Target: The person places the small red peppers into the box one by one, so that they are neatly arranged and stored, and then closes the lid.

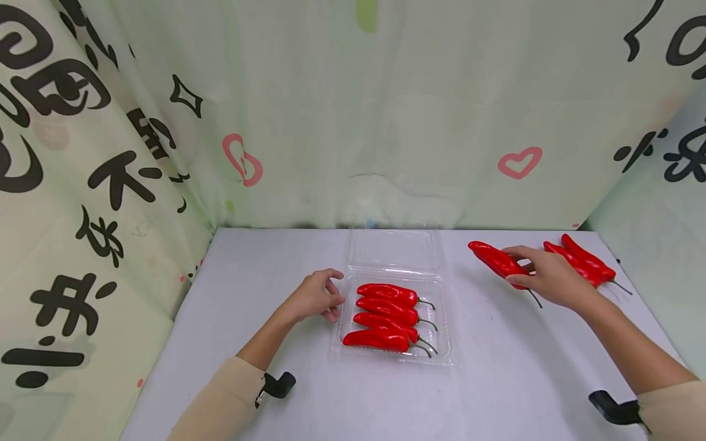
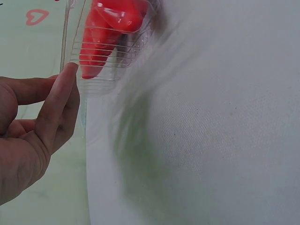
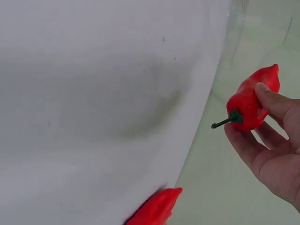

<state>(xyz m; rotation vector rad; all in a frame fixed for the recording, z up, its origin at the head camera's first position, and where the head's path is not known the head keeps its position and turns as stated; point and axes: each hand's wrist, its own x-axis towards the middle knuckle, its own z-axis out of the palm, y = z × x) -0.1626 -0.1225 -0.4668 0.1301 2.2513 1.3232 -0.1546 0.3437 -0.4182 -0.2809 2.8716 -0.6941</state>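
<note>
My right hand (image 1: 551,277) holds a red chili pepper (image 1: 493,258) raised over the right part of the table, thumb on one side and fingers on the other. Its green stem (image 3: 227,121) points away from the thumb in the right wrist view. At the left edge of a clear plastic container (image 1: 445,318), the fingertips of my left hand (image 1: 315,297) rest against the side. Inside the container several red peppers (image 1: 380,339) lie in a row, stems to the right. In the left wrist view, fingers (image 2: 58,101) meet the container's ribbed wall (image 2: 101,58).
More red peppers (image 1: 587,260) lie together at the table's far right, behind my right hand. The container's clear lid (image 1: 394,251) is folded back toward the printed curtain (image 1: 353,122). This curtain surrounds the white table (image 1: 265,257) at the back and sides.
</note>
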